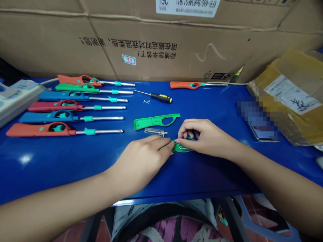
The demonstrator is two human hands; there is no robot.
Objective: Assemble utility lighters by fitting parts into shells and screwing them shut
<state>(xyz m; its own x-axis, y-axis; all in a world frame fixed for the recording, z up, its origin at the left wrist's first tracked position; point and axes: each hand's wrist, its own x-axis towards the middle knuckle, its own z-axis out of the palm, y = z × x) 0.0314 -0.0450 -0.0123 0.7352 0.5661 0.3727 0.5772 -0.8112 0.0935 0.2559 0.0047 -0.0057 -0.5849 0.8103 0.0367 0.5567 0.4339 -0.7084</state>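
Observation:
Between my hands lies a green lighter shell half (182, 148) with a thin pale wire in it, partly covered by my fingers. My left hand (147, 156) is closed over its left end, fingers together and pressing down. My right hand (205, 137) bends over the other end, thumb and index finger pinched at the shell; whatever is between those fingertips is hidden. Just beyond lies the matching green shell half (156, 121), its hollow side up. A clear fuel tank (154, 131) rests between that half and my left hand.
Several assembled lighters (63, 129) lie in a row at the left, beside a white power strip (19, 97). A screwdriver (161, 97) and an orange lighter (188, 85) lie farther back. A phone (262, 126) and taped package (290, 101) are at the right. A large carton (141, 37) stands behind.

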